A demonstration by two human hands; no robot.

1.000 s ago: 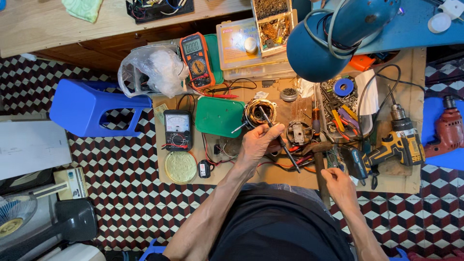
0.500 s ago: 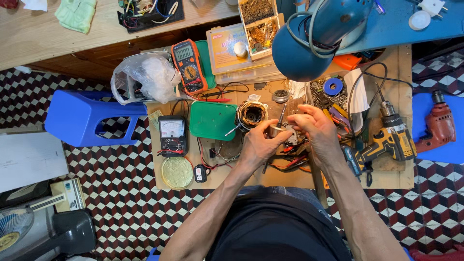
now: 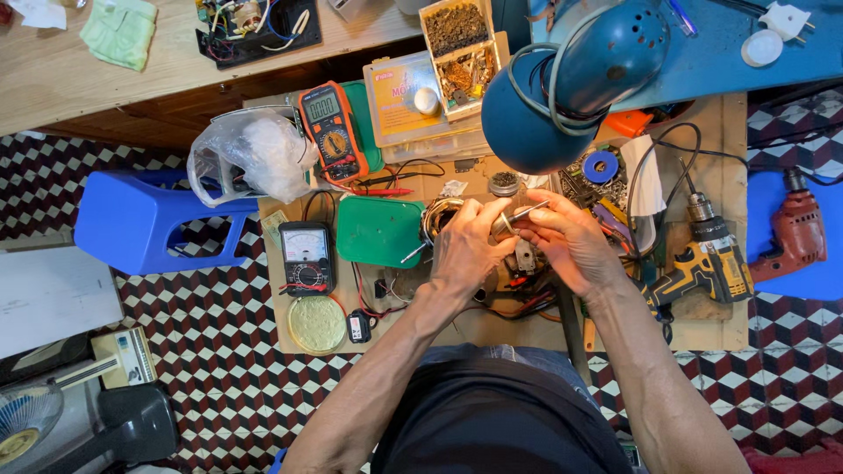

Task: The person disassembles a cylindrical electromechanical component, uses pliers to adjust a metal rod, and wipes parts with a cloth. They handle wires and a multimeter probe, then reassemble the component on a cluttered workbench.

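On the low wooden desk (image 3: 702, 329), starting from the left, we have the black analog meter (image 3: 306, 257) and the green tray (image 3: 379, 230). Just right of the tray our left hand (image 3: 464, 250) pinches a small round metal part (image 3: 502, 223), fingers clamped on it, beside the copper coil (image 3: 436, 213). Our right hand (image 3: 566, 241) grips a thin metal rod (image 3: 529, 211) that meets the part. We seem to be fitting the two together; that calls for steady alignment. The yellow drill (image 3: 702, 263) lies idle at far right.
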